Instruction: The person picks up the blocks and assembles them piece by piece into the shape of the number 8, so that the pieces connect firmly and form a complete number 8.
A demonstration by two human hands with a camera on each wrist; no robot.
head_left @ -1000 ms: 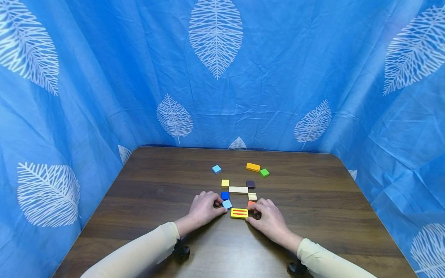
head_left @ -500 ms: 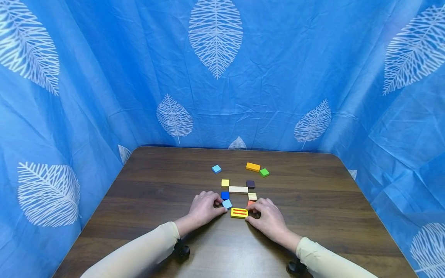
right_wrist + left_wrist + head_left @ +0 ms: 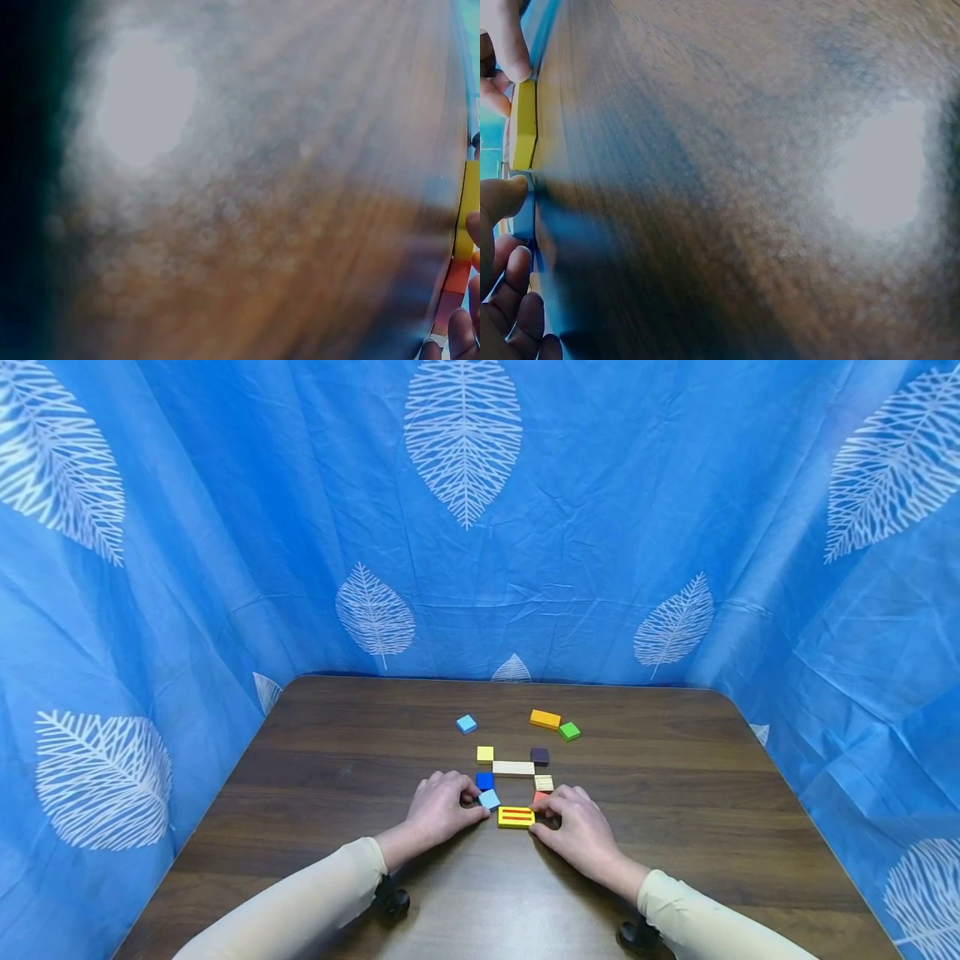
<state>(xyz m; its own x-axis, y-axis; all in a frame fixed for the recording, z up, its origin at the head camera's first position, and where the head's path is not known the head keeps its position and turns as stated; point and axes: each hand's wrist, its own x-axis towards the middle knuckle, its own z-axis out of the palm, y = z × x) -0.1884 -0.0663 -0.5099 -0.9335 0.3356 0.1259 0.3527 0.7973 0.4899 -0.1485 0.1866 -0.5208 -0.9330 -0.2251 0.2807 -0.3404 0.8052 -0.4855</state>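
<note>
Thumb and index finger of my left hand [image 3: 442,806] pinch a light blue square block [image 3: 489,800], turned at an angle below a dark blue block [image 3: 484,782]. To its right lies a yellow rectangular block [image 3: 516,817] with red stripes. My right hand [image 3: 581,835] grips that block at its right end, thumb on the near corner. An orange-red block [image 3: 540,796] is partly hidden behind the right fingers; above it is a wood-grain square block [image 3: 543,783]. In the left wrist view, the yellow block [image 3: 525,124] sits right beside the light blue one [image 3: 526,217].
A long cream block [image 3: 513,769] lies beyond, with a pale yellow block [image 3: 485,754] and a dark purple block [image 3: 539,756] at its upper corners. Farther back are a blue block [image 3: 467,723], an orange block [image 3: 545,719] and a green block [image 3: 570,731]. Blue curtains [image 3: 562,527] surround the wooden table [image 3: 337,735].
</note>
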